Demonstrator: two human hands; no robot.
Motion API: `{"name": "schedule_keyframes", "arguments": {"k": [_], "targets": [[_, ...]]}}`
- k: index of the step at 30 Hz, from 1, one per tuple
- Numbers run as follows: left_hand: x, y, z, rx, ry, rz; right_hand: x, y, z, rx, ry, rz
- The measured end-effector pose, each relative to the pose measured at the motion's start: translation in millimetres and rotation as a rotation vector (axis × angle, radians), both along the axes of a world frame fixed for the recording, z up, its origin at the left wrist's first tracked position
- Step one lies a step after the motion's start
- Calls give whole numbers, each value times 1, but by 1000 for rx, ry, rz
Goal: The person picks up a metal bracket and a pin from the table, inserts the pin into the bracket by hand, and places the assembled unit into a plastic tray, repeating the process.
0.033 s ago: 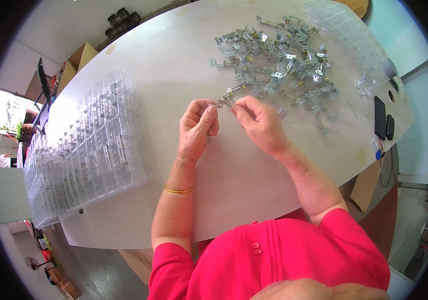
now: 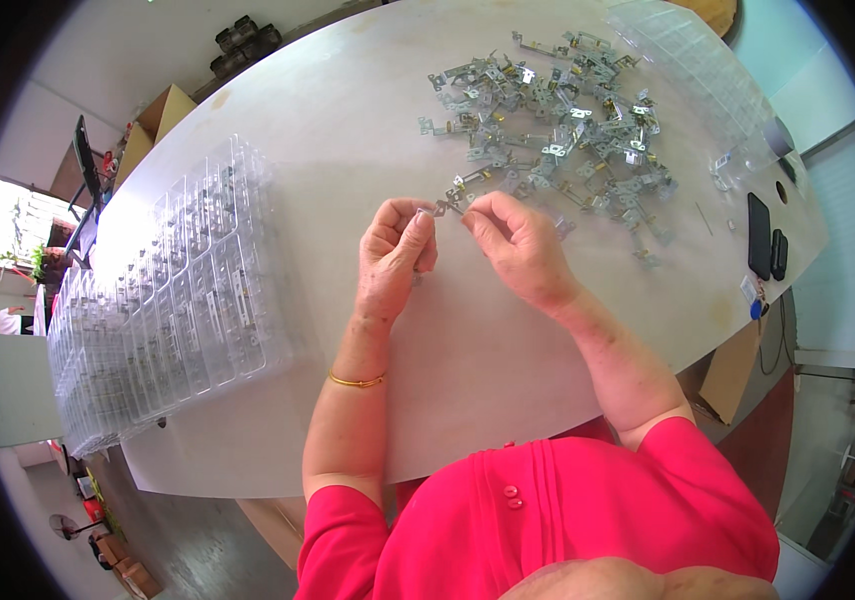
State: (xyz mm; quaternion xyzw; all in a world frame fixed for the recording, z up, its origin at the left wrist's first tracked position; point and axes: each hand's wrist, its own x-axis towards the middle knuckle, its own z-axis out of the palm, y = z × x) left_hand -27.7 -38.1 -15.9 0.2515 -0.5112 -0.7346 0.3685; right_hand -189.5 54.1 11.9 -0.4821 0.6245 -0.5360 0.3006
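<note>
My left hand (image 2: 398, 245) is closed, with thumb and fingers pinching a small stamped metal bracket (image 2: 440, 208). Most of the bracket is hidden in the fingers; one end sticks out toward the right. At that end my right hand (image 2: 523, 245) is closed in a pinch, its thumb and forefinger gripping a small thin dark piece that I cannot make out. Both hands are above the white table (image 2: 488, 370). Just beyond them lies a loose pile of similar metal brackets (image 2: 558, 125), some with brass-coloured parts.
On the left stand stacked clear plastic trays (image 2: 238, 290) filled with metal parts. Another clear tray (image 2: 688, 50) lies at the far right. A black phone (image 2: 759, 235) and a small black case (image 2: 779, 254) rest near the right edge, with a thin rod (image 2: 704, 218) nearby.
</note>
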Motion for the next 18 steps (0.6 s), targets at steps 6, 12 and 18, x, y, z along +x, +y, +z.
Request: {"name": "schedule_keyframes", "arguments": {"k": [6, 12, 18], "targets": [[-3, 8, 4, -187, -127, 10, -3, 0, -4, -36, 136, -6], [-7, 15, 4, -333, -199, 40, -4, 1, 4, 72, -247, 94], [-9, 20, 7, -524, -348, 63, -18, -3, 3, 203, -459, 197]]}}
